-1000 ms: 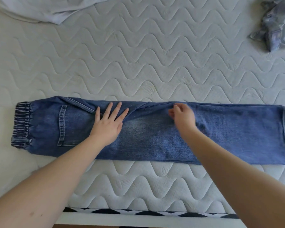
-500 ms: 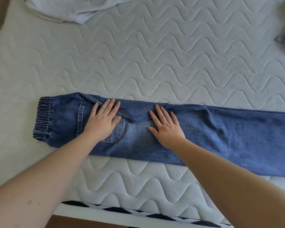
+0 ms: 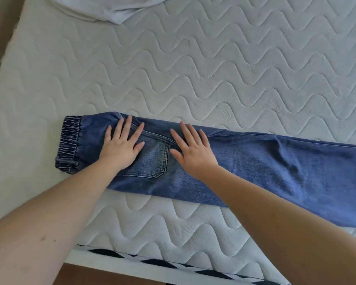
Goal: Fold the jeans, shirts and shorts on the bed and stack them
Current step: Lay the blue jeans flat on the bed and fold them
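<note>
A: What takes up most of the view?

B: A white quilted mattress (image 3: 214, 64) with a wavy stitched pattern. Its near edge carries a black-and-white patterned border (image 3: 173, 264), and a strip of brown floor (image 3: 103, 277) shows below that at the bottom.

A: And where are the jeans?

B: The blue jeans (image 3: 275, 171) lie flat across the near half of the mattress, folded lengthwise so one leg lies on the other. They run from the left-centre out past the right edge of the view, so the hems cannot be seen. The gathered elastic waistband (image 3: 69, 140) is at the left end, and a stitched back pocket (image 3: 152, 161) faces up just right of it.

A: Anything else on the bed?

B: A pale, crumpled garment (image 3: 111, 7) lies at the far edge, top left, well apart from the jeans. I cannot tell whether it is a shirt.

A: What are the hands doing?

B: Both lie flat on the denim, palms down, fingers straight and spread, gripping nothing. The left hand (image 3: 122, 147) rests between the waistband and the pocket, covering the pocket's left part. The right hand (image 3: 193, 153) rests just right of the pocket, at the seat of the jeans, fingertips toward the far folded edge. The two hands are near each other but apart, the pocket between them.
</note>
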The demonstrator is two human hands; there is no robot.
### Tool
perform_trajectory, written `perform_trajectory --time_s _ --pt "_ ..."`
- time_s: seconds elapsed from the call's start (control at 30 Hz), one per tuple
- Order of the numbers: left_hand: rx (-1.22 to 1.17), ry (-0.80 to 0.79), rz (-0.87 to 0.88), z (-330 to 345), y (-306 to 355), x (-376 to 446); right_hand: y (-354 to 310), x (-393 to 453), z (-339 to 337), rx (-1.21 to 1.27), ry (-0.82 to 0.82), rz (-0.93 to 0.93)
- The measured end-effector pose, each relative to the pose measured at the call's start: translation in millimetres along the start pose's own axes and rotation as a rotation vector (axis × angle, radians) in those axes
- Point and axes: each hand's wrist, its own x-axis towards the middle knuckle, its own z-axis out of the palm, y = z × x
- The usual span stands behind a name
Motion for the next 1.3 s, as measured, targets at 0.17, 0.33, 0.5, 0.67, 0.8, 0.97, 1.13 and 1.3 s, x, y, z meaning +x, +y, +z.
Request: perform_trajectory --time_s 0.17,0.33,0.5,0.67,0.8,0.97,1.13,1.3 --pt "0.001 0.001 0.029 -1 -12 -5 41 -19 11 -0.148 -0.099 0.132" --pt "0.049 -0.049 0.029 -8 -11 -7 108 -61 5 -0.19 -0.087 0.321" --pt "0.168 -0.001 0.11 -22 -8 -11 129 -76 3 -0.116 -0.113 0.337" --pt "0.046 0.296 0.273 -54 38 -13 126 -76 2 -0.09 -0.084 0.323" --pt "-0.055 0.265 0.359 -67 105 -3 132 -82 -1 -0.093 -0.104 0.282" --pt "-0.032 0.11 0.424 -63 181 -1 156 -104 -8 -0.073 -0.086 0.346" --pt "0.01 0.033 0.464 -59 223 0 199 -136 -14 -0.068 -0.096 0.457" --pt "0.051 0.007 0.496 -67 268 3 250 -183 -18 -0.04 -0.093 0.549"
